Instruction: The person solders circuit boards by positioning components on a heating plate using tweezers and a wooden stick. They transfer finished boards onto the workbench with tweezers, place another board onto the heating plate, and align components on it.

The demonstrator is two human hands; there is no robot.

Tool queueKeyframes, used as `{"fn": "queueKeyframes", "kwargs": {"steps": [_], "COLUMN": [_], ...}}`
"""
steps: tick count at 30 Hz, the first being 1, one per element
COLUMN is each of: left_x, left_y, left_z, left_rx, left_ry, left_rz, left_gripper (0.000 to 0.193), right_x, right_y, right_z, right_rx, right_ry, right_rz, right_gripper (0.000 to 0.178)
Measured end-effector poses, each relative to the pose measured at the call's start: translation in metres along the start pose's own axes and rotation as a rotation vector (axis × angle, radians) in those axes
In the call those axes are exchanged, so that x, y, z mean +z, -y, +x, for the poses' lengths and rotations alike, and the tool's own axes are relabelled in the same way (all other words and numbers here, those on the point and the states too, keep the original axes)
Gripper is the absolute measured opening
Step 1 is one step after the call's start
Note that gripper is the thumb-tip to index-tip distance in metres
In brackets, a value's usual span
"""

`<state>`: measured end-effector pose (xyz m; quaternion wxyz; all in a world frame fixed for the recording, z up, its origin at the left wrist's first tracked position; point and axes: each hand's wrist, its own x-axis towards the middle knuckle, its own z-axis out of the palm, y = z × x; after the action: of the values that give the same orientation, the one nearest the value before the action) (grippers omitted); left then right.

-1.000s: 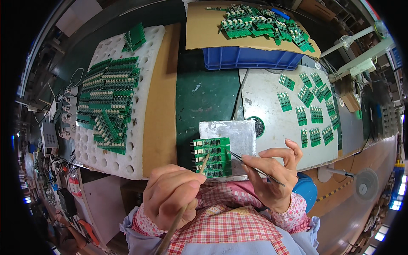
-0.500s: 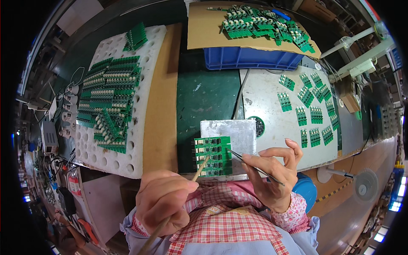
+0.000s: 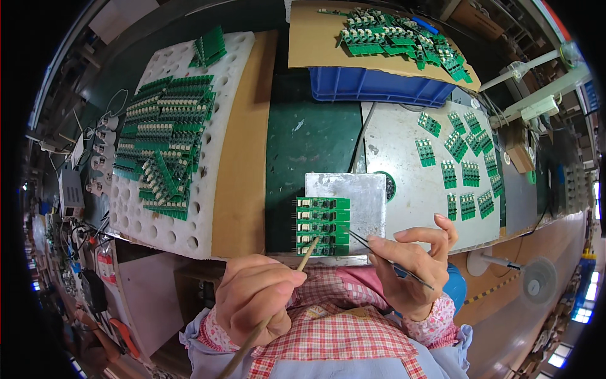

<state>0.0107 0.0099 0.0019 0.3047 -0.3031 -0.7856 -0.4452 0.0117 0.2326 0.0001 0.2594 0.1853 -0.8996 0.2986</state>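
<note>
My left hand [image 3: 255, 300] is closed round a thin wooden stick [image 3: 309, 256], whose tip rests on or just above the lower rows of a green circuit board panel [image 3: 323, 226]. White connectors and dark parts fill the panel's rows, and pins stick out along its left side. The panel lies on a flat grey metal block [image 3: 367, 202], overhanging its left edge. Pinched in my right hand [image 3: 416, 262] is a pair of dark tweezers [image 3: 361, 240], with their points at the panel's right edge; the other fingers are raised. Whether either tip touches the panel I cannot tell.
A pierced white foam board [image 3: 211, 218] on the left carries stacked circuit boards [image 3: 167, 136]. More boards [image 3: 470, 174] lie spread on the grey sheet [image 3: 404, 202] at right. Behind, a blue crate [image 3: 379, 86] supports cardboard [image 3: 303, 47] with a board pile [image 3: 385, 35]. A round dark dish [image 3: 390, 185] sits beside the block.
The whole view has shifted slightly. Against the panel, the stick's tip has moved nearer to me, to a lower row, and the tweezers' points have also come a little nearer.
</note>
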Motion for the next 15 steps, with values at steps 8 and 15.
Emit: {"fn": "queueKeyframes", "kwargs": {"steps": [8, 15], "left_x": [0.007, 0.012], "left_y": [0.002, 0.004], "left_z": [0.000, -0.001], "left_rx": [0.012, 0.010], "left_ry": [-0.095, -0.142], "left_rz": [0.006, -0.011], "left_gripper": [0.011, 0.009], "right_x": [0.004, -0.006], "right_y": [0.007, 0.009], "right_z": [0.004, 0.006], "right_rx": [-0.025, 0.005], "right_ry": [0.073, 0.084], "right_rz": [0.040, 0.070], "right_gripper": [0.041, 0.044]}}
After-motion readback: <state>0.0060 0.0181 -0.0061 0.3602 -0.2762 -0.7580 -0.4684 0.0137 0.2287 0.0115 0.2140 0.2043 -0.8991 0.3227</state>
